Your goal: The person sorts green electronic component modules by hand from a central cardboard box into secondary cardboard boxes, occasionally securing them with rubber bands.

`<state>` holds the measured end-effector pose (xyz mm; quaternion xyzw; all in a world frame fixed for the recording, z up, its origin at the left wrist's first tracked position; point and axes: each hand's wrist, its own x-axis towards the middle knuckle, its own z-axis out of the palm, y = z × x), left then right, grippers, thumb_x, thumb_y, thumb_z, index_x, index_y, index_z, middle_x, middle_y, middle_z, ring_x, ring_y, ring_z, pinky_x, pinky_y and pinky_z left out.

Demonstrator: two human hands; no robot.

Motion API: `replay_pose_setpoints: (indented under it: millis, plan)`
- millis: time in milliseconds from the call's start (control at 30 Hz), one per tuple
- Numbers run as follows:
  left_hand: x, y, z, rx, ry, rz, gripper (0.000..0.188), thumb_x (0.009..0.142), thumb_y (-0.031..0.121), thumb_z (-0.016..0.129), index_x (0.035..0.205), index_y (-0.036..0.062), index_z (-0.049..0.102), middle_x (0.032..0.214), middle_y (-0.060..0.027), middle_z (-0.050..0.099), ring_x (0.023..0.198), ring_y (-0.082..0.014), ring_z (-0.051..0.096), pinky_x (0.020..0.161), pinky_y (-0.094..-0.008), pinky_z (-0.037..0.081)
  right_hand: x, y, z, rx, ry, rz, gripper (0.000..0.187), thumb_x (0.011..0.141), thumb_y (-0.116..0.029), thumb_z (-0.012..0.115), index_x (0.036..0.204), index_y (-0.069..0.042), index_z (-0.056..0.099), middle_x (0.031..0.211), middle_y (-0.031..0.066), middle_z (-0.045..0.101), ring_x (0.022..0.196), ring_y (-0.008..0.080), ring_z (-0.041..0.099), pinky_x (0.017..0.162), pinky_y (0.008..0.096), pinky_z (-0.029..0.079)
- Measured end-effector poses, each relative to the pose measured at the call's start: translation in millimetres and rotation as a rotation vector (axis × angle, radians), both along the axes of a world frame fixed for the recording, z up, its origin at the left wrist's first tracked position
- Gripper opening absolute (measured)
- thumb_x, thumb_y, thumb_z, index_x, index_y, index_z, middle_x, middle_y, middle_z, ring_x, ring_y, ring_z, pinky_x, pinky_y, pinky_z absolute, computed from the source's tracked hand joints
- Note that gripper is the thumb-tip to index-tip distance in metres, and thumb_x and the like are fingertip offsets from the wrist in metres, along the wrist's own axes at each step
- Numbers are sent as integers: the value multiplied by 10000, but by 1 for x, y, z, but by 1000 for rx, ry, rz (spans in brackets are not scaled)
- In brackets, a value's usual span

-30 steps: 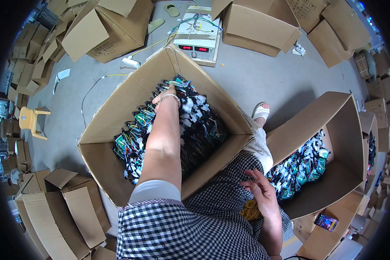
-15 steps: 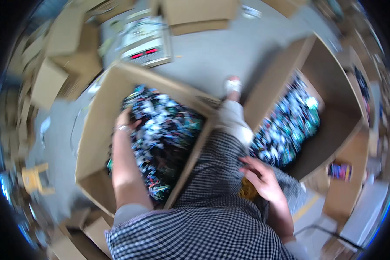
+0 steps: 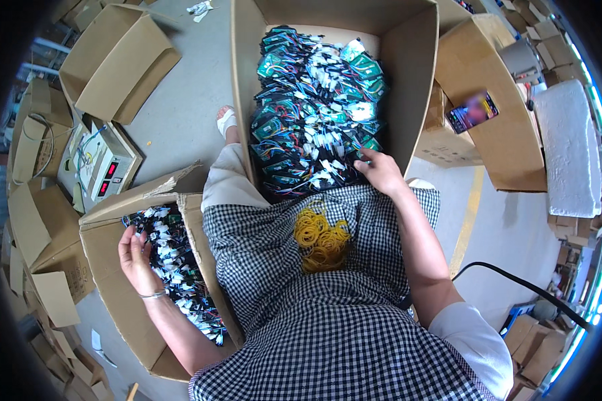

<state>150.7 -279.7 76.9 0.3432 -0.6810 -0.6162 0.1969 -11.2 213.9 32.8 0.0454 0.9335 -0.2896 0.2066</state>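
My left hand (image 3: 136, 262) is at the left side of the left cardboard box (image 3: 117, 294), its fingers bent together at the pile's edge. A small white bit shows at the fingertips; what they hold is too small to make out. That box contains a heap of wired circuit boards (image 3: 174, 257) with white connectors. My right hand (image 3: 383, 172) reaches over the near right edge of the larger pile of green wired circuit boards (image 3: 314, 110), thumb and forefinger slightly apart, touching the boards. This pile fills much of the right cardboard box (image 3: 408, 73).
Yellow rubber bands (image 3: 321, 237) lie on my checked apron between my arms. A scale with red digits (image 3: 107, 164) stands beyond the left box. A phone (image 3: 473, 112) rests on a cardboard carton at right, near a white foam block (image 3: 568, 147). A black cable (image 3: 522, 281) curves at lower right.
My view has turned to the right, so the right box now stands straight ahead. My right hand has moved from my lap to the pile there. My left hand is now at the left box's side.
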Motion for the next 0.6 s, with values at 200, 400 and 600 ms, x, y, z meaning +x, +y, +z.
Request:
replay_pose_setpoints:
  millis: [200, 400, 600]
  plan:
    - [-42, 120, 0, -142, 92, -341, 172, 932, 77, 579, 1090, 21, 618, 1125, -82, 636, 1010, -150, 590, 881, -267, 465, -11, -29, -63, 321, -274, 163, 785, 778, -414, 704, 1419, -128, 353, 1332, 164, 494, 1250, 318, 468, 1011, 414, 400]
    - [-62, 186, -6, -472, 75, -668, 162, 862, 18, 610, 1023, 18, 624, 1117, -119, 635, 1033, -230, 591, 934, -332, 432, 8, -47, -101, 310, -93, 79, 852, 711, -318, 755, 1414, -114, 318, 1242, 170, 537, 1164, 316, 527, 969, 424, 423]
    - [-67, 197, -19, -914, 106, -776, 141, 811, 41, 615, 948, 18, 639, 1042, -139, 641, 950, -308, 602, 864, -393, 449, 2, -43, -102, 258, -108, 2, 686, 721, -220, 716, 1326, -86, 422, 1143, 177, 593, 1055, 326, 597, 913, 409, 463]
